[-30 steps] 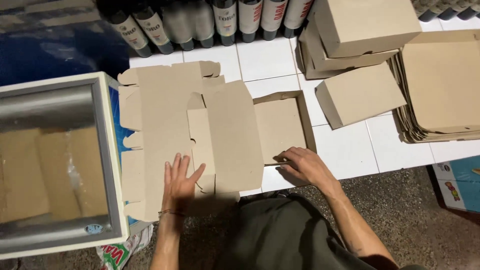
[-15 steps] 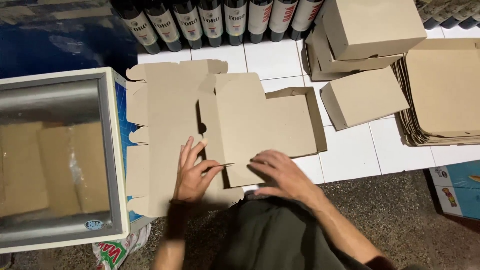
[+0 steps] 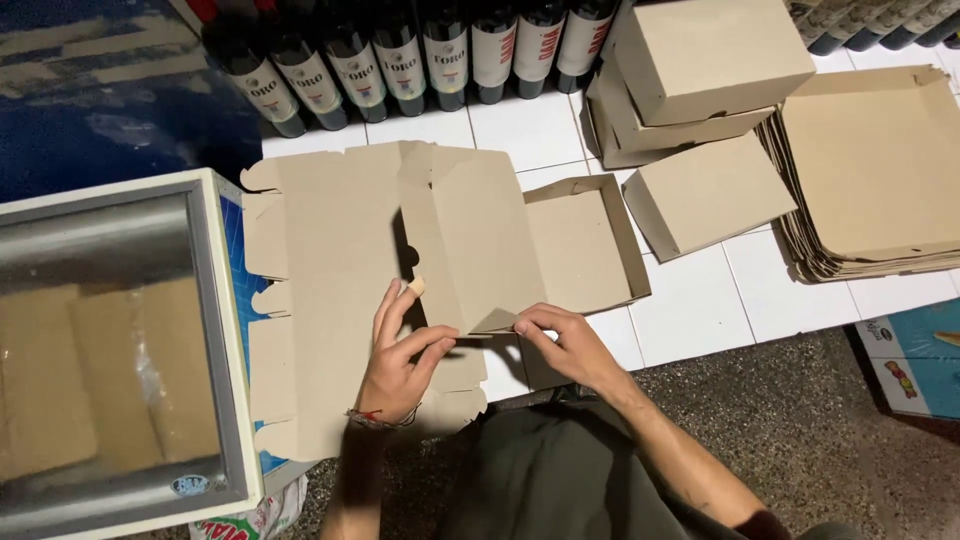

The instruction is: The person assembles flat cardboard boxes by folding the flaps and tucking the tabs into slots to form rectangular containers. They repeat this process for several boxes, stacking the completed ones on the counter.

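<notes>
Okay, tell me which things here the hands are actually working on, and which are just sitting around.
In hand:
- left hand and right hand, pinching a flap of the half-folded box
- flat blank under it

Lying about:
- bottles
- finished boxes
- blank stack
- glass-topped case

White tiled floor (image 3: 690,310) carries flat cardboard blanks (image 3: 330,270), folded boxes (image 3: 705,195) (some stacked) and a row of bottles (image 3: 420,60)

Bare forearms, red cord bracelet on left wrist, bandaged left fingertip (image 3: 415,287), dark olive shirt
</notes>
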